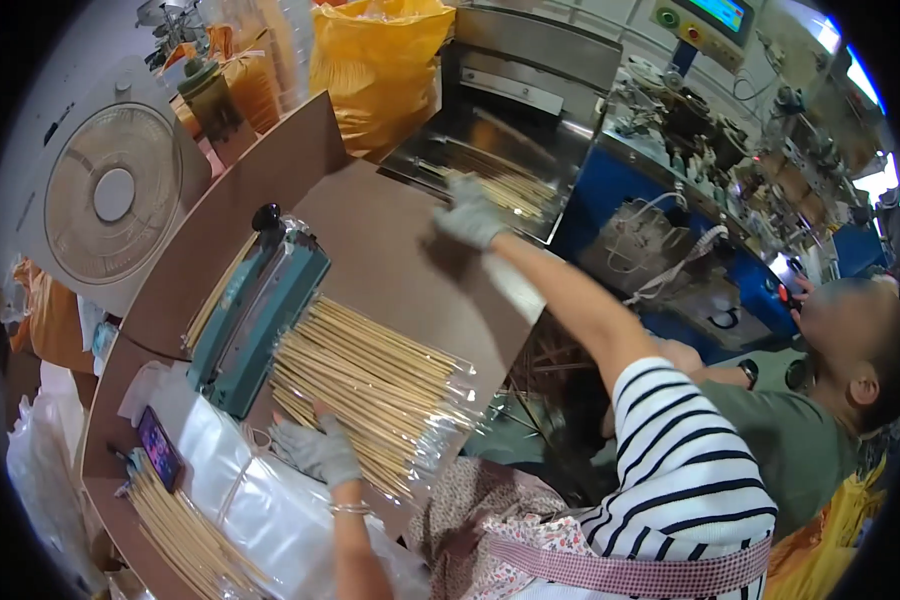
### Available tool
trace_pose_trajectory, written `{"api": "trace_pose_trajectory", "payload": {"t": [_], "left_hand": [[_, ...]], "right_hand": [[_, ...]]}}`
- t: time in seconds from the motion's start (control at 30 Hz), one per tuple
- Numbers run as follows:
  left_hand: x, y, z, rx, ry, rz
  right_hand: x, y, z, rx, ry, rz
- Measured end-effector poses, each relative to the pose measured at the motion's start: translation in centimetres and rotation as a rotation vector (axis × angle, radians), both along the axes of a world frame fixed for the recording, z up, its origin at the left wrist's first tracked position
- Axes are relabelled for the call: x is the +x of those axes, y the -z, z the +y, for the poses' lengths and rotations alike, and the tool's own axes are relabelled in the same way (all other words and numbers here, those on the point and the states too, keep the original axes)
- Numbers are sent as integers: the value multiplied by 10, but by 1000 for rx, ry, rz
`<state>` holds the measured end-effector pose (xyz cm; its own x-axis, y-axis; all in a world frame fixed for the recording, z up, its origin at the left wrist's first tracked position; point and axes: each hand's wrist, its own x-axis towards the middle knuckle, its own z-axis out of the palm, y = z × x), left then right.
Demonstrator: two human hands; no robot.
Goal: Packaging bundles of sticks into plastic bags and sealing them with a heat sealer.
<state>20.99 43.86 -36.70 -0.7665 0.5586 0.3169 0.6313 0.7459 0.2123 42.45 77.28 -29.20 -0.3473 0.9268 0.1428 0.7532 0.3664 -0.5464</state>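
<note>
My right hand [470, 214], in a pale grey glove, reaches out over the near edge of a dark metal tray [560, 155] holding loose thin wooden sticks [515, 190]. Its fingertips are at the sticks' near ends; whether they grip any is unclear. Also gloved, my left hand [320, 450] rests with fingers spread at the lower left edge of a pile of sticks in clear plastic bags [360, 380]. Beside that pile stands a green bag sealer [295, 285] with a black knob. Flat clear plastic bags [205, 450] lie below the sealer, left of my left hand.
A raised brown board [240, 185] edges the table [400, 225] on the left. Beyond it stand a fan [115, 195] and a yellow sack [380, 75]. A phone [160, 448] and more bagged sticks [185, 530] lie lower left. On the right, a co-worker [800, 420] sits near blue machinery [670, 250].
</note>
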Motion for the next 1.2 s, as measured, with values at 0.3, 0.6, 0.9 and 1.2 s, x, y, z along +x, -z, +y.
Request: {"api": "trace_pose_trajectory", "payload": {"t": [0.3, 0.6, 0.9, 1.2], "left_hand": [[20, -30, 19, 225, 185, -163], [24, -36, 19, 272, 107, -204], [12, -27, 17, 339, 176, -122], [28, -54, 35, 291, 24, -341]], "right_hand": [[58, 45, 171, -97, -4, -158], [88, 84, 205, -245, 163, -470], [43, 1, 102, -350, -267, 44], [-49, 8, -117, -26, -304, -15]]}}
